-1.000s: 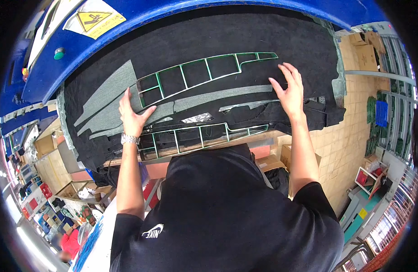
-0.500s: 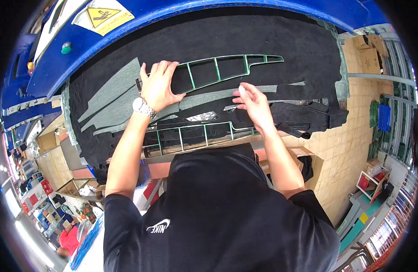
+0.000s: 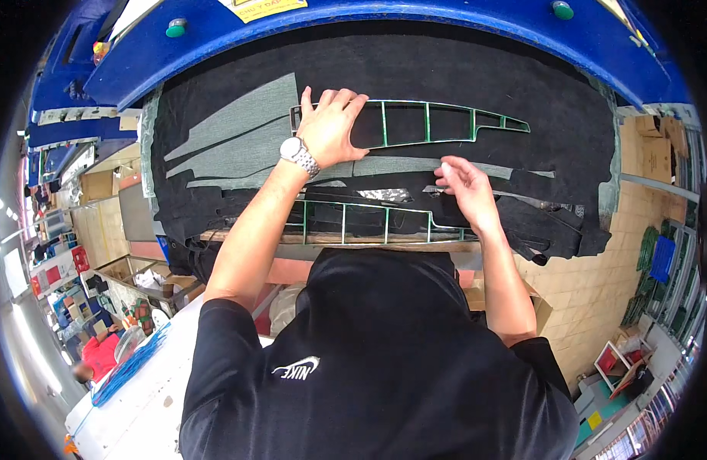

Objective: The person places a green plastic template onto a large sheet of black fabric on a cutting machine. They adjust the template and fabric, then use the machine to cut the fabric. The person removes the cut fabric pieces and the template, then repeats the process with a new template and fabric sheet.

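Observation:
My left hand (image 3: 330, 126) spans the left part of a long, tapering cutting die (image 3: 428, 123) with green edges and cross bars, gripping its frame between thumb and fingers. The die lies flat on black material (image 3: 476, 69), its left end beside a grey fabric piece (image 3: 238, 115). My right hand (image 3: 468, 188) hovers right of centre, fingers loosely curled and apart, near a grey strip (image 3: 415, 165). A pale spot shows at its fingertips; I cannot make out what it is. A second, similar die (image 3: 366, 224) lies along the near edge, closest to my body.
A blue machine beam (image 3: 369, 23) with green buttons (image 3: 562, 10) arches over the far side. Black scraps (image 3: 549, 222) lie at the near right edge. Cartons (image 3: 651, 153) stand far right on the tiled floor. At lower left, a person in red (image 3: 100, 354) is beside a white table (image 3: 150, 399).
The view has swung left, so everything appears further right. My left hand stays on the die, which lies about level now. My right hand still hovers near the grey strip, its fingers a little more curled.

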{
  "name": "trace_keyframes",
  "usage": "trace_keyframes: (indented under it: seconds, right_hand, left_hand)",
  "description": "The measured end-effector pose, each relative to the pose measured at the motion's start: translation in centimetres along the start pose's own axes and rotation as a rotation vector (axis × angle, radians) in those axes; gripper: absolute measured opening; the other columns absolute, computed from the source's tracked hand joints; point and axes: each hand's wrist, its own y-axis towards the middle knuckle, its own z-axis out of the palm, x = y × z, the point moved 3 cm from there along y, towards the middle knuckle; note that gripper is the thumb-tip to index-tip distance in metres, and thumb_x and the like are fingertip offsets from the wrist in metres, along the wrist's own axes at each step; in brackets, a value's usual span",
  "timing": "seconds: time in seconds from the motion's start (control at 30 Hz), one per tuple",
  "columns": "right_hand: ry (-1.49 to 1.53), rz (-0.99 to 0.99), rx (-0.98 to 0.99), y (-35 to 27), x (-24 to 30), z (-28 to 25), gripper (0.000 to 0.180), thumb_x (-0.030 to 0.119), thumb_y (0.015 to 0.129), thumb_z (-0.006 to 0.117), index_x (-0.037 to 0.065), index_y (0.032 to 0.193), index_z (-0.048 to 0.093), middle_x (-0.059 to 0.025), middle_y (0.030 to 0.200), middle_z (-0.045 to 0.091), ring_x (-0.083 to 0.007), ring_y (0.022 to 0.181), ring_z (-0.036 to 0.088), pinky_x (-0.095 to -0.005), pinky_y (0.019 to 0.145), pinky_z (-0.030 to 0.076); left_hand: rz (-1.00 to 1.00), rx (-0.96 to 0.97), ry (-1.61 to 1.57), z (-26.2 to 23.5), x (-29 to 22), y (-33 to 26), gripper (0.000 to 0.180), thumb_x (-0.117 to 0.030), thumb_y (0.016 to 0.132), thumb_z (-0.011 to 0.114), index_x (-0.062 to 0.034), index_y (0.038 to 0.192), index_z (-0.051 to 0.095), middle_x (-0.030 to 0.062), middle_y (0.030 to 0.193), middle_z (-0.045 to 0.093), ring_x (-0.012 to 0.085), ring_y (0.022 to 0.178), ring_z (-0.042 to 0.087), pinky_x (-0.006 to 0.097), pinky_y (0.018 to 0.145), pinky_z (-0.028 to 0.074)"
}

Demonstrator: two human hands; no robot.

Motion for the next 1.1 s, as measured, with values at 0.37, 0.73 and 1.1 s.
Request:
trace_keyframes:
  seconds: [0.37,0.73,1.1]
  right_hand:
    - [-0.935,-0.549,0.281,-6.3,-0.3,4.5,0.085,0.039,0.069,0.091,0.006,0.14,0.059,-0.0121,0.136,0.058,-0.03,0.123,0.055,-0.0445,0.098,0.04]
    - [-1.079,-0.664,0.385,-7.6,0.7,2.3,0.083,0.031,0.063,0.093,0.005,0.134,0.058,-0.0088,0.121,0.057,-0.0276,0.119,0.053,-0.0499,0.107,0.035]
    - [-1.133,-0.815,0.014,-8.6,11.0,-10.2,0.083,0.025,0.053,0.089,0.002,0.129,0.064,-0.0142,0.117,0.063,-0.0364,0.109,0.059,-0.0482,0.097,0.046]
  left_hand:
    - [0.067,0.083,-0.308,-0.3,1.7,-1.6,0.093,-0.045,0.059,0.09,-0.0082,0.138,0.059,0.0108,0.123,0.06,0.0306,0.129,0.055,0.055,0.117,0.027]
    - [0.077,0.108,-0.348,2.2,1.0,-3.4,0.095,-0.045,0.059,0.092,-0.0086,0.14,0.058,0.0101,0.125,0.058,0.0293,0.13,0.052,0.051,0.116,0.026]
    - [0.069,0.057,-0.388,3.6,1.2,-6.0,0.093,-0.046,0.06,0.091,-0.0081,0.138,0.059,0.0103,0.123,0.059,0.0303,0.123,0.053,0.053,0.114,0.026]
